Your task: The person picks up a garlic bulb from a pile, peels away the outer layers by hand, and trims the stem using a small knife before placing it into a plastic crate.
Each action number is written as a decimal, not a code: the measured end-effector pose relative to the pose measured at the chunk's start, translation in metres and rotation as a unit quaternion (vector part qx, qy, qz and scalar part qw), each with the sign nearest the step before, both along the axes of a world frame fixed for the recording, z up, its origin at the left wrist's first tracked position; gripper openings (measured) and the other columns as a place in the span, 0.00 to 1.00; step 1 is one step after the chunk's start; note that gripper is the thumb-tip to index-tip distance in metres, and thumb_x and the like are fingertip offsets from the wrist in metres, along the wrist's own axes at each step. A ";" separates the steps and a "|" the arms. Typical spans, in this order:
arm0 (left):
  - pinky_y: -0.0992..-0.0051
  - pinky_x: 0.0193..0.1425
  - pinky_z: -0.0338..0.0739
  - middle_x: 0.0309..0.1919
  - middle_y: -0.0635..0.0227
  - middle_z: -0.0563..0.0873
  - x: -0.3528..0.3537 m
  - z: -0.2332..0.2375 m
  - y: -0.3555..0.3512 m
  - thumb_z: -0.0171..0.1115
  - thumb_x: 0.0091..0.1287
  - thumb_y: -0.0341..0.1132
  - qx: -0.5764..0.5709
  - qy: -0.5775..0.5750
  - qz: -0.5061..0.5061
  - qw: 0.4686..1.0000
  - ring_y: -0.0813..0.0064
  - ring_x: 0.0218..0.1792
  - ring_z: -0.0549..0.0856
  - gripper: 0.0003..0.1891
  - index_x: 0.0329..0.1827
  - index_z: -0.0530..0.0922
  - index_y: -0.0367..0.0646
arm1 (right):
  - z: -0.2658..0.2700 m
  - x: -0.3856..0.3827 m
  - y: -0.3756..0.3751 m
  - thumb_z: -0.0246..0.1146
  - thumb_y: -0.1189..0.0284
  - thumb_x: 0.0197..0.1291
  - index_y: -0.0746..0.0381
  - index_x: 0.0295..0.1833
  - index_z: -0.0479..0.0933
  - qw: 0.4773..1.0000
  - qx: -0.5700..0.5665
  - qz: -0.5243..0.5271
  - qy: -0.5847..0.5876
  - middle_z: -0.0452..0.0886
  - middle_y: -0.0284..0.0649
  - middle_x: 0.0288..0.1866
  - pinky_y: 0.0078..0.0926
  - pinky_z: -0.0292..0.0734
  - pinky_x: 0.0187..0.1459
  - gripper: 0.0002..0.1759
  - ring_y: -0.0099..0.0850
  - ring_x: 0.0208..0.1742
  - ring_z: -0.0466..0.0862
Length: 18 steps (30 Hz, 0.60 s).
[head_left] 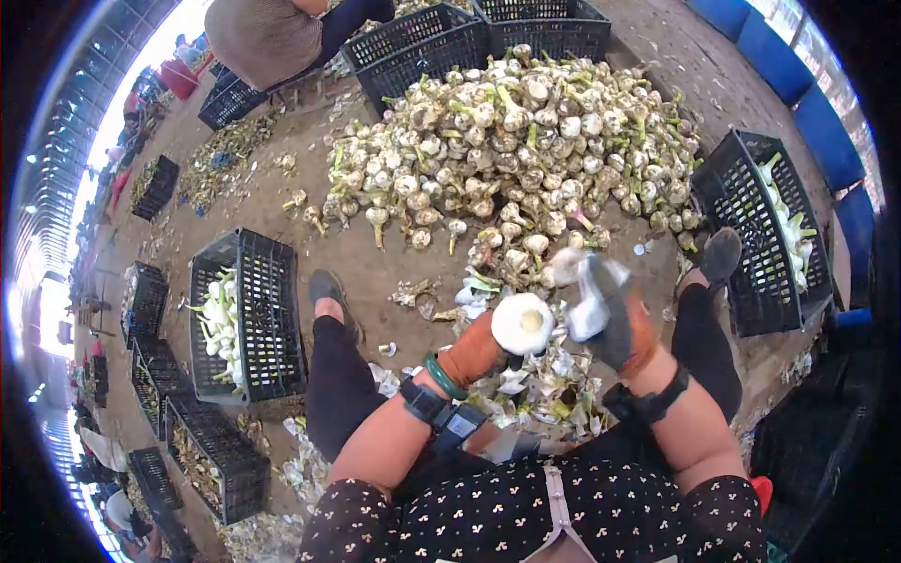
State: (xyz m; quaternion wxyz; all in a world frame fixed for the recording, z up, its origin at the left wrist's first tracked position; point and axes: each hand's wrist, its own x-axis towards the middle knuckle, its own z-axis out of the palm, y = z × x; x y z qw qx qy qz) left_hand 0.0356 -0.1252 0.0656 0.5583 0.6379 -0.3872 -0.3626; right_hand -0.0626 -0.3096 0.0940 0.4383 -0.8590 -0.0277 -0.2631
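My left hand (476, 351), in an orange glove with dark fingers, is closed around a white, peeled garlic bulb (522, 325), its pale cut end facing up. Just right of the bulb, my right hand (610, 319) wears an orange and dark grey glove and is smeared by motion. Blurred white patches show at its fingers, and I cannot tell what they are. Beyond both hands rises a large heap of unpeeled garlic bulbs (526, 141), some with green stems. Loose garlic skins (563, 399) lie below the hands, between my legs.
To the left stands a black crate (272, 314) holding white garlic; another such crate (751, 202) is at the right. Black crates (418, 58) border the heap's far side, near a seated person (263, 42). More crates (221, 460) line the lower left. Blue panels (784, 56) run along the right.
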 end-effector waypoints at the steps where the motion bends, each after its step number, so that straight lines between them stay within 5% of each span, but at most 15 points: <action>1: 0.77 0.41 0.74 0.37 0.70 0.82 0.003 0.007 0.001 0.55 0.56 0.31 0.023 0.006 0.022 0.999 0.79 0.35 0.80 0.15 0.48 0.75 0.42 | 0.000 0.001 0.000 0.51 0.63 0.62 0.63 0.54 0.67 0.960 0.266 0.011 0.081 0.77 0.40 0.44 0.21 0.76 0.37 0.19 0.27 0.36 0.78; 2: 0.78 0.38 0.74 0.35 0.72 0.82 0.015 -0.011 0.005 0.56 0.56 0.31 0.112 0.214 -0.030 0.970 0.81 0.33 0.79 0.15 0.47 0.76 0.41 | 0.000 -0.002 -0.015 0.51 0.63 0.62 0.63 0.54 0.67 0.959 0.270 0.017 0.081 0.77 0.40 0.44 0.21 0.76 0.37 0.19 0.27 0.36 0.78; 3: 0.75 0.44 0.74 0.40 0.68 0.81 0.015 0.002 0.006 0.55 0.58 0.31 0.111 0.230 0.018 0.967 0.76 0.40 0.79 0.16 0.49 0.74 0.40 | 0.000 -0.006 -0.043 0.48 0.58 0.63 0.64 0.52 0.67 0.859 0.469 0.137 0.149 0.77 0.39 0.42 0.21 0.75 0.37 0.21 0.26 0.36 0.77; 4: 0.75 0.44 0.74 0.40 0.68 0.81 0.019 -0.003 0.010 0.55 0.58 0.31 0.110 0.225 0.021 0.968 0.76 0.40 0.79 0.16 0.49 0.74 0.40 | 0.001 -0.005 -0.059 0.45 0.53 0.64 0.64 0.50 0.68 0.703 0.634 0.247 0.207 0.77 0.38 0.39 0.21 0.74 0.38 0.25 0.25 0.37 0.76; 5: 0.76 0.46 0.73 0.41 0.68 0.81 0.022 -0.016 0.015 0.55 0.59 0.31 0.078 0.065 0.068 0.993 0.75 0.41 0.79 0.15 0.49 0.74 0.41 | -0.011 0.003 -0.030 0.50 0.55 0.62 0.66 0.46 0.70 0.918 0.370 0.008 0.146 0.79 0.42 0.35 0.28 0.75 0.40 0.23 0.33 0.37 0.79; 6: 0.77 0.48 0.73 0.41 0.68 0.81 0.021 -0.032 0.019 0.55 0.60 0.31 0.041 -0.093 0.108 0.989 0.74 0.42 0.79 0.14 0.49 0.74 0.41 | -0.050 -0.008 -0.035 0.56 0.58 0.57 0.67 0.43 0.72 0.930 -0.043 -0.099 0.352 0.79 0.50 0.39 0.36 0.74 0.45 0.20 0.43 0.43 0.79; 7: 0.78 0.50 0.73 0.42 0.68 0.81 0.018 -0.042 0.014 0.56 0.61 0.32 -0.011 -0.246 0.137 0.959 0.73 0.43 0.78 0.14 0.49 0.73 0.41 | 0.019 0.005 -0.006 0.59 0.62 0.52 0.68 0.40 0.73 0.828 -0.179 -0.030 0.531 0.77 0.55 0.42 0.40 0.72 0.47 0.19 0.50 0.46 0.77; 8: 0.78 0.47 0.74 0.41 0.69 0.81 0.021 -0.044 0.018 0.56 0.61 0.31 -0.096 -0.088 0.155 0.979 0.76 0.41 0.79 0.16 0.52 0.73 0.40 | -0.015 -0.006 -0.007 0.58 0.66 0.50 0.67 0.42 0.73 0.818 -0.248 0.037 0.518 0.77 0.55 0.41 0.39 0.73 0.46 0.16 0.49 0.46 0.77; 9: 0.78 0.42 0.75 0.40 0.69 0.81 0.021 -0.033 0.020 0.57 0.60 0.30 0.139 -0.172 0.095 0.971 0.77 0.38 0.80 0.16 0.51 0.73 0.39 | -0.031 -0.011 -0.002 0.56 0.71 0.47 0.65 0.42 0.73 0.828 -0.188 0.015 0.528 0.77 0.55 0.41 0.39 0.73 0.47 0.15 0.48 0.46 0.77; 10: 0.79 0.35 0.75 0.36 0.69 0.81 0.010 -0.026 0.013 0.58 0.58 0.29 -0.041 0.205 0.211 0.955 0.79 0.35 0.80 0.14 0.48 0.75 0.38 | -0.024 -0.012 0.002 0.55 0.74 0.45 0.64 0.41 0.74 0.830 -0.153 0.037 0.534 0.78 0.53 0.39 0.40 0.72 0.47 0.15 0.48 0.46 0.77; 11: 0.79 0.33 0.75 0.35 0.68 0.82 0.021 -0.024 0.022 0.59 0.56 0.27 0.035 0.087 0.143 0.985 0.78 0.34 0.80 0.14 0.47 0.75 0.38 | -0.055 -0.022 0.005 0.56 0.74 0.44 0.64 0.45 0.72 0.901 -0.184 0.075 0.386 0.77 0.53 0.44 0.40 0.72 0.46 0.18 0.48 0.47 0.76; 14: 0.80 0.20 0.70 0.29 0.63 0.82 0.010 -0.019 0.014 0.51 0.57 0.26 -0.025 0.243 0.235 0.941 0.78 0.20 0.77 0.15 0.48 0.74 0.37 | -0.013 -0.012 0.004 0.56 0.73 0.44 0.63 0.50 0.70 0.892 -0.150 0.085 0.417 0.73 0.52 0.51 0.41 0.72 0.47 0.22 0.47 0.49 0.75; 16: 0.80 0.18 0.68 0.28 0.62 0.82 0.005 0.006 0.004 0.50 0.57 0.27 -0.039 0.266 0.246 0.931 0.77 0.17 0.76 0.15 0.48 0.73 0.37 | 0.001 -0.005 -0.004 0.59 0.72 0.43 0.63 0.54 0.67 0.783 -0.189 0.097 0.584 0.68 0.52 0.57 0.41 0.71 0.49 0.28 0.48 0.50 0.74; 18: 0.77 0.17 0.70 0.29 0.58 0.81 0.004 0.018 -0.004 0.49 0.51 0.23 -0.040 0.296 0.276 0.914 0.73 0.18 0.77 0.20 0.49 0.69 0.34 | -0.005 -0.014 -0.007 0.60 0.70 0.42 0.63 0.52 0.68 0.819 -0.195 0.089 0.532 0.69 0.52 0.55 0.42 0.71 0.49 0.27 0.48 0.50 0.75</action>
